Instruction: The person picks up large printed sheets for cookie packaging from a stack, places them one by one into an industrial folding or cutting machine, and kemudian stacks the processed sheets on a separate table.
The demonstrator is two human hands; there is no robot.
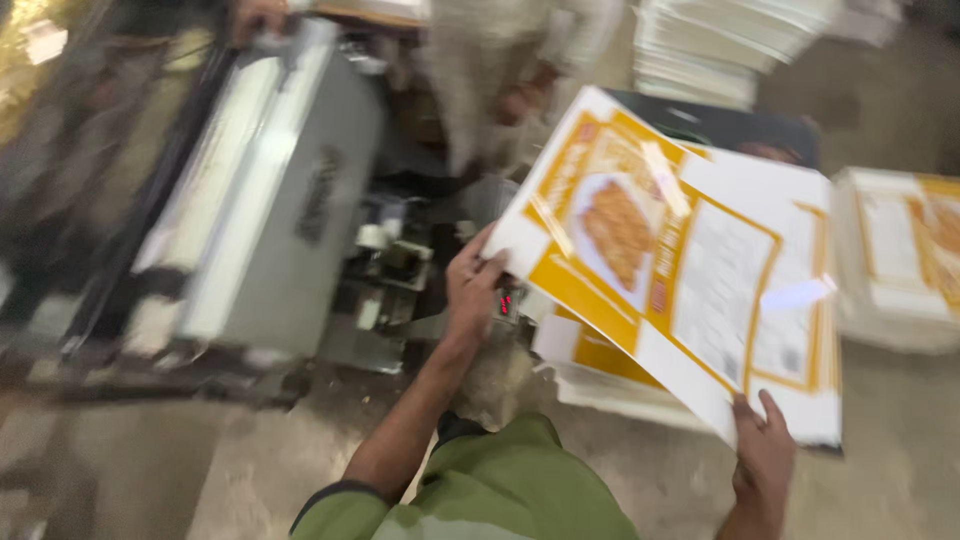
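Observation:
I hold a large printed card sheet [690, 270], white and yellow with a picture of food, tilted in the air in front of me. My left hand [473, 290] grips its near-left corner. My right hand [763, 460] grips its lower right edge from below. More sheets of the same kind [600, 375] lie flat under the held one. The picture is blurred by motion.
A grey machine [270, 190] with a long roller stands at left on the concrete floor. Another person [500, 70] in pale clothes stands behind it. A stack of printed sheets [900, 260] sits at right, and a tall white paper stack [720, 40] at the back.

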